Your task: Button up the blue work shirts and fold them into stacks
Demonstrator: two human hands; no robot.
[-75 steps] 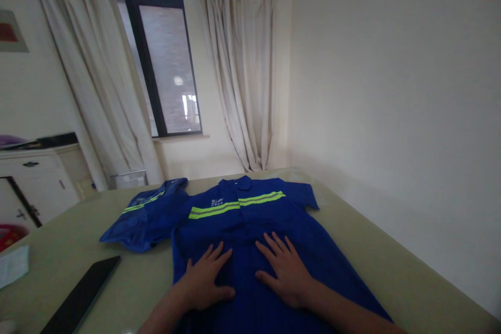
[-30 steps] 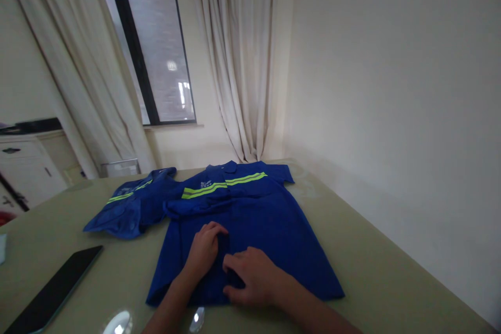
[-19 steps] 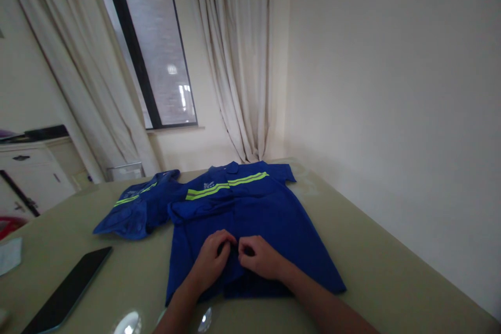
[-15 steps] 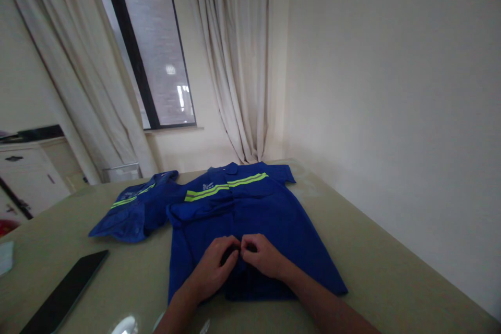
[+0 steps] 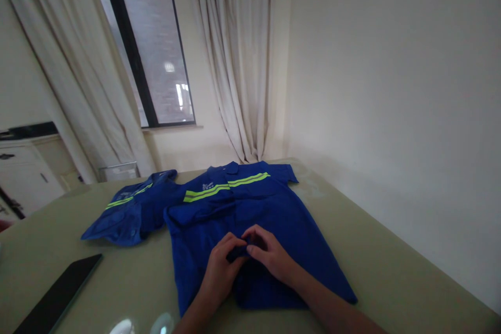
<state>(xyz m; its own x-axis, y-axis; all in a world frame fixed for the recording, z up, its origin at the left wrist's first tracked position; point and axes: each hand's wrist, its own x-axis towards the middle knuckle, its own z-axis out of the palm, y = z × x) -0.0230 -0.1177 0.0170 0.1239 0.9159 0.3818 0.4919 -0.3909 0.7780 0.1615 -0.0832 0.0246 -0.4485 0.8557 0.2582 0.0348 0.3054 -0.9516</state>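
Observation:
A blue short-sleeved work shirt (image 5: 289, 240) with yellow-green reflective stripes lies spread front up, its collar at the far end. Over the lower middle of its front, my left hand (image 5: 224, 263) pinches the cloth at the front edge. Close against it, my right hand (image 5: 270, 254) has its thumb and fingers curled on the same bit of cloth. The fingertips of both hands nearly meet, and the fabric between them is lifted a little. Any button there is hidden by the fingers.
A second blue striped garment (image 5: 121, 219) lies crumpled left of the shirt. A dark flat tablet-like slab (image 5: 58, 292) rests at the table's near left. Two shiny round objects (image 5: 161, 323) sit at the front edge. A wall (image 5: 391, 141) borders the table (image 5: 391, 271) on the right.
Both hands have shifted slightly right and up with the cloth, and my right fingers have opened a little wider. The shirt's lower edge has moved slightly right. The view has tilted a little.

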